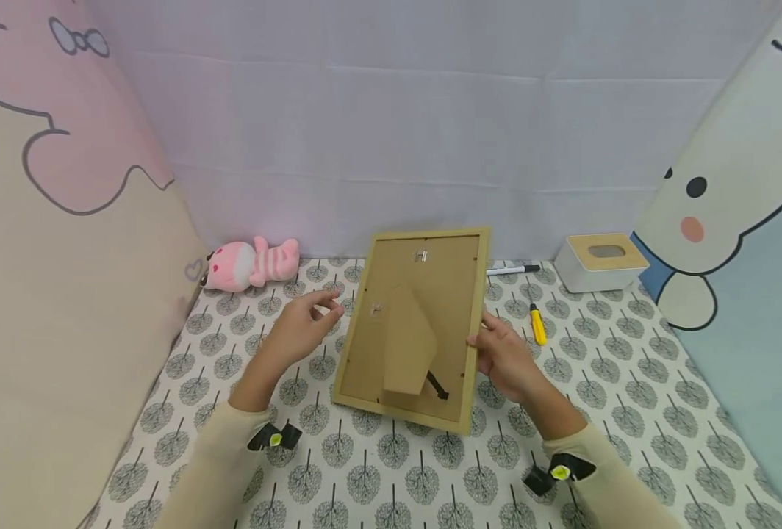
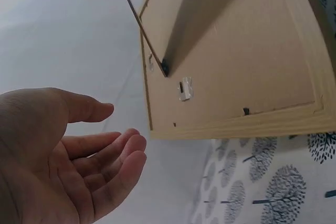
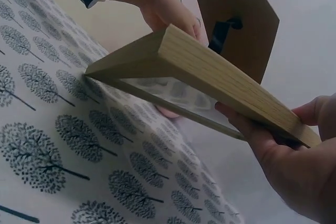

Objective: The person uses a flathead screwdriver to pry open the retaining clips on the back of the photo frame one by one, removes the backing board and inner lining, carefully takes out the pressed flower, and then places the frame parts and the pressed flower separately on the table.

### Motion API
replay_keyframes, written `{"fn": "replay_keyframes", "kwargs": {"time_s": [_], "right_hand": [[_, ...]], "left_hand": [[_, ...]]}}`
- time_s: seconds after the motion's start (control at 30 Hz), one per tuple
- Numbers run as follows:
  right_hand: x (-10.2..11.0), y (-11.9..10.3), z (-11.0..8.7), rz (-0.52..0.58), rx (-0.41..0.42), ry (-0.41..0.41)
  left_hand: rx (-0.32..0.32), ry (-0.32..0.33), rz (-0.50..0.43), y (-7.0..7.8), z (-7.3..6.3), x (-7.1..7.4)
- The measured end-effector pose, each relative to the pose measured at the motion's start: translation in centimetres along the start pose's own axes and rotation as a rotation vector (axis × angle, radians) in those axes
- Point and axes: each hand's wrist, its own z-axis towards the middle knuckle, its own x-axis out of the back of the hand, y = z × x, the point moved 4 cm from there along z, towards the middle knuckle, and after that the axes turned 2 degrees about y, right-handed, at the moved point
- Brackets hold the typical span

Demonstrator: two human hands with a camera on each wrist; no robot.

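Frame: I see a wooden frame (image 1: 412,327) with its back side up, tilted, near the middle of the tabletop (image 1: 629,382). Its near left corner touches the cloth, and the right side is lifted, as the right wrist view shows.
Stand: the cardboard stand (image 1: 407,342) on the back of the frame is folded out, with a black strap (image 1: 438,385) at its lower end.
Clips: small metal hangers (image 1: 420,256) sit on the backing near the top edge and near the left edge.
Right hand: my right hand (image 1: 505,358) holds the frame by its right edge; the fingers go under it and the thumb lies on top.
Left hand: my left hand (image 1: 301,329) is wide, with relaxed fingers, and it holds nothing. It is just beside the left edge of the frame, not touching it.
Tabletop: it is covered with a white cloth with grey tree pattern.
Toy: a pink plush toy (image 1: 250,264) lies at the far left, by the wall.
Marker: a marker (image 1: 512,270) lies behind the frame, at the far edge.
Yellow tool: a small yellow tool (image 1: 537,325) lies right of the frame, near my right hand.
Box: a white tissue box (image 1: 599,261) with a wooden lid stands at the far right.
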Motion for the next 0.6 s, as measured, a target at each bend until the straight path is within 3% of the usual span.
{"fn": "replay_keyframes", "kwargs": {"time_s": [0.1, 0.3, 0.43, 0.6], "right_hand": [[0.5, 1.0, -0.1, -0.003, -0.039, -0.031], [1.3, 2.3, -0.3, 0.015, -0.07, -0.068], [1.3, 2.8, 0.0, 0.025, -0.075, -0.104], [1.6, 3.4, 0.6, -0.005, -0.118, -0.115]], "left_hand": [[0.068, -0.072, 0.01, -1.8, 0.5, -1.0], [0.136, -0.187, 0.07, -4.3, 1.3, -2.7], [0.111, -0.236, 0.088, -4.9, 1.8, -3.7], [0.072, -0.242, 0.124, -5.3, 2.0, -4.5]]}}
